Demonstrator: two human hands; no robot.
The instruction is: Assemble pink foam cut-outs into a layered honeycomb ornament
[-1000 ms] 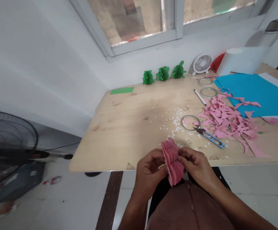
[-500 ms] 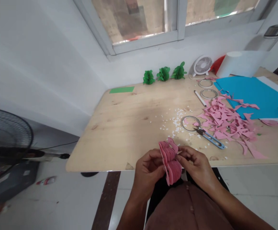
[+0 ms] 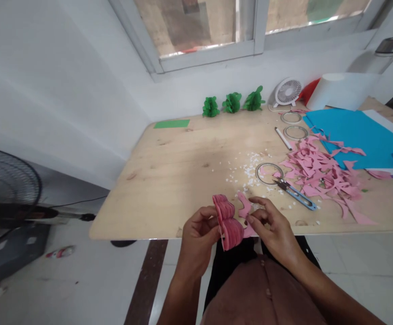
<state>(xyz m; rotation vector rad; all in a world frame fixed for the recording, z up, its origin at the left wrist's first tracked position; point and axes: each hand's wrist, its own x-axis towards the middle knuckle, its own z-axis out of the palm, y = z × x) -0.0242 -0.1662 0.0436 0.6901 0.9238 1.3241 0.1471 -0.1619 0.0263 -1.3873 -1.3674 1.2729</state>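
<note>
Near the table's front edge, my left hand pinches a thick stack of pink paper cut-outs with wavy, rounded edges. My right hand grips a thin pink paper piece with a curved outline between thumb and fingers, just to the right of the stack. A narrow gap shows between this piece and the stack at the top; whether they still touch lower down I cannot tell. Blue thread snips lie on the table beyond my right hand, their tips at a roll of tape.
Pink paper scraps are heaped at the right, beside blue sheets. White bits are scattered mid-table. A marker, green paper ornaments, a green strip and a small fan are farther back. A floor fan stands left.
The curved pink piece has come away from the stack on its right side. My left hand has moved left with the stack, widening the distance between my hands.
</note>
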